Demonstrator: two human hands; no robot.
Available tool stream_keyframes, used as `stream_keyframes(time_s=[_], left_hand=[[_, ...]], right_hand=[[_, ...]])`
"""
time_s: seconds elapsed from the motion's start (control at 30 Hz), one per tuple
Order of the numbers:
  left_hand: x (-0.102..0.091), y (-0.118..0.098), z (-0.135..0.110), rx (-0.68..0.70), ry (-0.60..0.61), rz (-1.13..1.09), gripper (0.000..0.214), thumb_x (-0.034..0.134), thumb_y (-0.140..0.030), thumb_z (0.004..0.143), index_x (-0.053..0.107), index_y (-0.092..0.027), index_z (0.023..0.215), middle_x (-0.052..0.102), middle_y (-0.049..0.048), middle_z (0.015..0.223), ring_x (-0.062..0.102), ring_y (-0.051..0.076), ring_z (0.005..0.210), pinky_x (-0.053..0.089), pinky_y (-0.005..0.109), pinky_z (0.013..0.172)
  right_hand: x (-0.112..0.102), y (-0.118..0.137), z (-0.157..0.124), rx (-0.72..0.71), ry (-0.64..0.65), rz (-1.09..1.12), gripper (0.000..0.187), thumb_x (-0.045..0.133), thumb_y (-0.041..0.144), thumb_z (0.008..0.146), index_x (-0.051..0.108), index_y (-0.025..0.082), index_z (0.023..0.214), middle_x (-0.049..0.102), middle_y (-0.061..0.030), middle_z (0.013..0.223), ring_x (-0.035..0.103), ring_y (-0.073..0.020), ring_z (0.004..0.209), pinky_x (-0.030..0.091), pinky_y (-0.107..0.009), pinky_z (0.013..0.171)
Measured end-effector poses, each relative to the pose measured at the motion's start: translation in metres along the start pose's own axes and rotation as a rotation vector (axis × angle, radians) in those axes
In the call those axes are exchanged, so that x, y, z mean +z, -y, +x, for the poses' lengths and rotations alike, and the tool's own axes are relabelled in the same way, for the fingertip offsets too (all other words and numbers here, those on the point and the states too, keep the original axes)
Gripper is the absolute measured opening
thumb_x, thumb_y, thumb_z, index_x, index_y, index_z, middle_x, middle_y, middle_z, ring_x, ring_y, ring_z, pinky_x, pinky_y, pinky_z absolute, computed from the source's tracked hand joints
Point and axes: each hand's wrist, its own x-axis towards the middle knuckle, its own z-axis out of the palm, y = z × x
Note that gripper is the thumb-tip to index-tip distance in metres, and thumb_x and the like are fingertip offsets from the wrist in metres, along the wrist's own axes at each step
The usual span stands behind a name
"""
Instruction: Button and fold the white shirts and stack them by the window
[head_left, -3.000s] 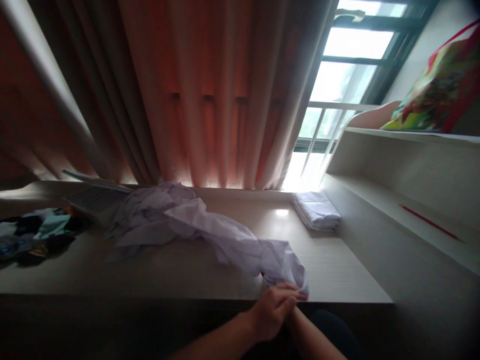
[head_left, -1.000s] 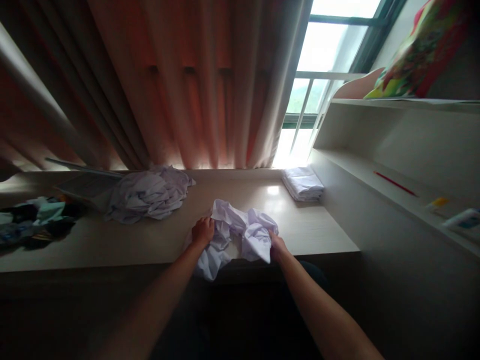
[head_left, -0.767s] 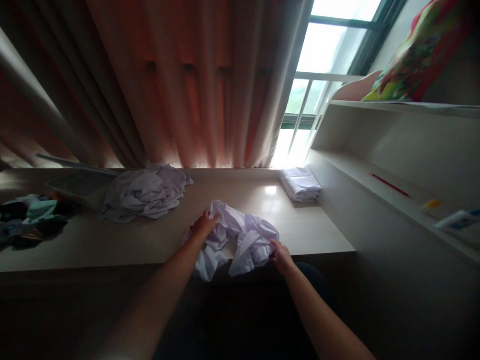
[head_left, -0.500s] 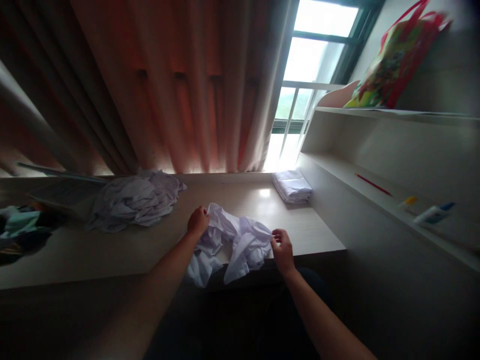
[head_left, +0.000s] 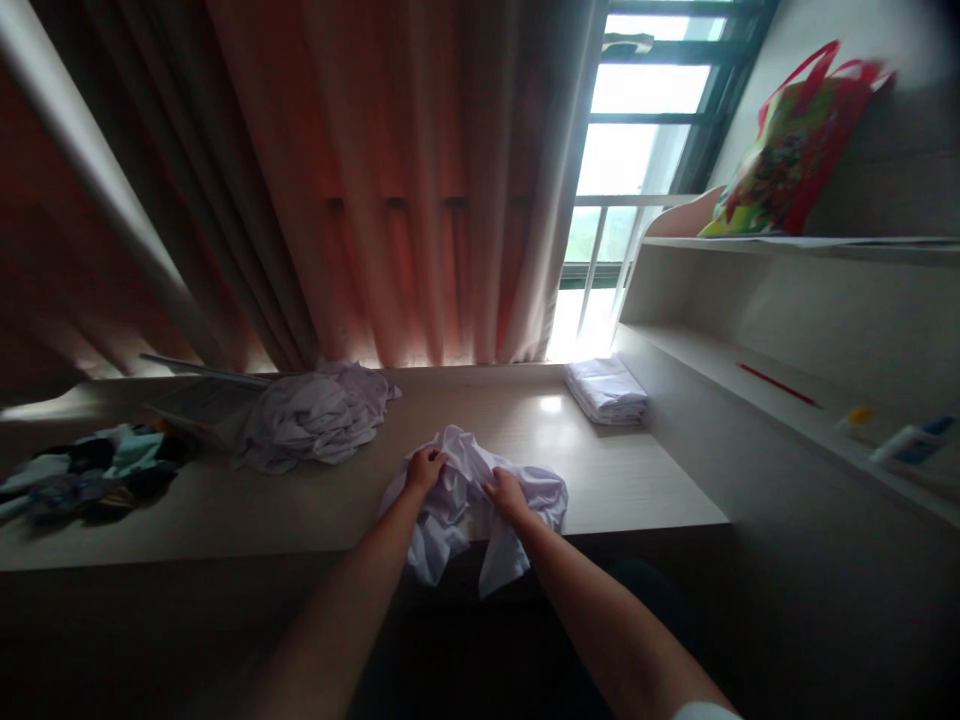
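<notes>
A crumpled white garment (head_left: 463, 470), perhaps a shirt, lies at the front edge of the desk, with parts of it hanging over. My left hand (head_left: 426, 470) pinches its upper left part, fingers closed on the cloth. On the other side, my right hand (head_left: 510, 494) grips the cloth near the middle, and more fabric bunches out beyond it to the right. Folds hide the garment's exact shape. Behind and to the left sits a loose heap of white clothes (head_left: 319, 415). A neat stack of folded white clothes (head_left: 606, 390) rests at the back right.
A pile of dark and pale green cloth items (head_left: 97, 470) lies at the desk's left. Shelves (head_left: 720, 370) bound the right side, holding a pencil (head_left: 778, 385), a white bottle (head_left: 911, 443) and a colourful bag (head_left: 795, 150). A curtain (head_left: 420, 200) hangs behind the desk (head_left: 262, 510).
My right hand has moved left, from the garment's right edge to its middle, and now grips the cloth. My left hand still holds its part. The camera view has shifted left and up.
</notes>
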Motion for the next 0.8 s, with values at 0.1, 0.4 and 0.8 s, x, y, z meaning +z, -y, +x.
stream_keyframes(time_s=[0.1,0.4,0.8], left_hand=[[-0.006,-0.020,-0.005,0.020,-0.009,-0.226,0.019,0.067,-0.033,0.069,0.055,-0.020,0.071,0.061,-0.0009,0.065,0.063,0.017,0.063,0.051,0.028,0.063],[-0.082,-0.105,-0.021,0.035,-0.007,-0.541,0.019,0.065,-0.032,0.068,0.051,-0.021,0.073,0.053,-0.0056,0.059,0.052,0.011,0.050,0.041,0.021,0.049],[-0.129,-0.201,-0.038,0.285,0.009,-0.189,0.015,0.066,-0.032,0.074,0.059,-0.019,0.078,0.054,-0.0014,0.061,0.049,0.013,0.051,0.035,0.021,0.045]], right_hand=[[-0.012,0.005,-0.005,-0.022,-0.013,-0.034,0.006,0.056,0.024,0.083,0.061,0.021,0.083,0.068,-0.0068,0.084,0.064,-0.0233,0.085,0.047,-0.033,0.081],[-0.110,0.047,-0.006,-0.226,0.144,-0.032,0.014,0.055,0.033,0.086,0.060,0.021,0.089,0.061,-0.0012,0.079,0.052,-0.0156,0.071,0.037,-0.026,0.066],[-0.149,0.070,-0.013,-0.187,0.545,0.169,0.021,0.057,0.039,0.082,0.055,0.018,0.078,0.050,0.0027,0.066,0.043,-0.0110,0.060,0.036,-0.023,0.057]])
